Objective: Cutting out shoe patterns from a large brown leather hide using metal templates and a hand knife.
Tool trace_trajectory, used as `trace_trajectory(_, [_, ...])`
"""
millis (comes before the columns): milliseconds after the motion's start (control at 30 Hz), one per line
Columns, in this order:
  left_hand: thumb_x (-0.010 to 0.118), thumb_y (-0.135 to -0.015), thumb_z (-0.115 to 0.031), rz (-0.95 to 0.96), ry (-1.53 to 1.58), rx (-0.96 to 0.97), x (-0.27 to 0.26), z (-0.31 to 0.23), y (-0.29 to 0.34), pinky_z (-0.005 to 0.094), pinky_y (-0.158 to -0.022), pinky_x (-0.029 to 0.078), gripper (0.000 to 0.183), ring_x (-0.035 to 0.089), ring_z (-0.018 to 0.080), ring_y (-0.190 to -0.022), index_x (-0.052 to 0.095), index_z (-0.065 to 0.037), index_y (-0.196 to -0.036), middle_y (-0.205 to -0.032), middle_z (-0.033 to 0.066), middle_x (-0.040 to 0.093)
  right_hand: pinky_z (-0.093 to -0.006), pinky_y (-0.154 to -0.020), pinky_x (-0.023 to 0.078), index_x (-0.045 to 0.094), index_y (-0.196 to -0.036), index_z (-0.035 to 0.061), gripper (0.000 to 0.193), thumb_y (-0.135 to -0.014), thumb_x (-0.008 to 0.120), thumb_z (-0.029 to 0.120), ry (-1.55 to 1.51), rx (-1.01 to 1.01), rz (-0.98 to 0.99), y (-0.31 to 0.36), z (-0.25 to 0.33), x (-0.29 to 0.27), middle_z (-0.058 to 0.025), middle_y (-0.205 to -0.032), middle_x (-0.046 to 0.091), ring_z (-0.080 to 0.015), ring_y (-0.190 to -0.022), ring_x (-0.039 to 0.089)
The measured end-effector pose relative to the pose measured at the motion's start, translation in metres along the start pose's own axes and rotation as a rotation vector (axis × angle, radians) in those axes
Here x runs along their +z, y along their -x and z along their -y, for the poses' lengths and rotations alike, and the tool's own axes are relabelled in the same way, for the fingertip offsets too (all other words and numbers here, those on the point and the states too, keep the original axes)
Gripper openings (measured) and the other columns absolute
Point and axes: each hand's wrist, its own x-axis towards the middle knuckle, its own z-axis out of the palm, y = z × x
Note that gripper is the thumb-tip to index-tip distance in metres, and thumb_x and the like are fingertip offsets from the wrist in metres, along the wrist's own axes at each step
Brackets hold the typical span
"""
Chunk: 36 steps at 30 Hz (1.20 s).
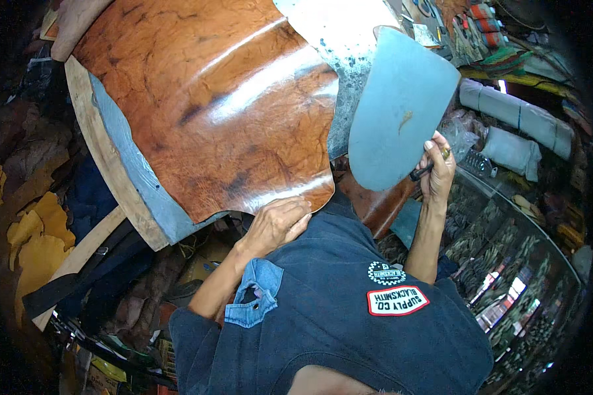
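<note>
A big piece of glossy brown leather point(244, 112) with dark streaks is spread over the work surface in front of me. My left hand point(280, 222) is closed on its near edge, fingers pressed together against it. At the right, my right hand point(438, 172) grips the edge of a smooth grey-blue flat panel point(402, 105), rounded at its lower end and held tilted up. A small brown mark shows on the panel's face. The same hand also has a short dark handle point(422, 172) in it; the rest of that tool is hidden.
Under the leather lies a grey-blue board point(128, 155) beside a curved wooden edge point(102, 141). Yellow leather scraps point(43, 230) are at the left. Rolls in clear plastic point(517, 115) lie at the right, above a glass-topped case point(501, 257). Small tools point(464, 39) lie at the far right.
</note>
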Motion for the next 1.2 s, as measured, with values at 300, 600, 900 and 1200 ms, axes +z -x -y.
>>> trace_trajectory(300, [0.069, -0.081, -0.013, 0.123, 0.116, -0.141, -0.012, -0.005, 0.000, 0.0382, -0.088, 0.052, 0.020, 0.066, 0.0324, -0.098, 0.067, 0.003, -0.093, -0.100, 0.0164, 0.069, -0.0212, -0.047, 0.043, 0.061, -0.110, -0.0023, 0.024, -0.086, 0.064, 0.004, 0.021, -0.094, 0.166, -0.037, 0.012, 0.022, -0.0006, -0.070, 0.058, -0.0061, -0.052, 0.048])
trace_trajectory(600, [0.065, -0.088, -0.019, -0.942, -0.315, -0.582, -0.158, 0.098, 0.023, 0.0358, -0.101, 0.042, 0.042, 0.055, 0.0295, -0.119, 0.056, 0.004, -0.122, -0.123, 0.0200, 0.060, -0.0203, -0.047, 0.040, 0.062, -0.109, -0.0045, 0.027, -0.084, 0.066, 0.005, 0.137, -0.025, 0.445, -0.034, -0.005, 0.123, 0.0011, -0.069, 0.056, -0.0052, -0.052, 0.048])
trace_trajectory(900, [0.070, -0.085, -0.029, -0.993, 0.265, -0.814, -0.264, 0.165, 0.006, 0.0274, -0.074, 0.052, 0.079, 0.064, 0.0175, -0.086, 0.030, 0.010, -0.141, -0.107, 0.0173, 0.064, -0.0204, -0.044, 0.039, 0.060, -0.119, 0.0014, 0.034, -0.088, 0.063, 0.014, 0.551, -0.241, 0.452, -0.071, -0.033, 0.175, -0.0024, -0.077, 0.064, -0.0044, -0.053, 0.051])
trace_trajectory(1200, [0.068, -0.084, -0.039, -0.553, -0.052, -0.956, -0.306, 0.197, -0.019, 0.0247, -0.044, 0.034, 0.029, 0.043, 0.0068, -0.047, 0.059, -0.015, -0.070, -0.058, -0.0043, 0.050, -0.0345, -0.044, 0.044, 0.062, -0.075, 0.0031, 0.024, -0.080, 0.066, 0.026, 0.619, -0.144, 0.590, -0.228, -0.047, 0.316, -0.0062, -0.057, 0.058, -0.0176, -0.048, 0.055])
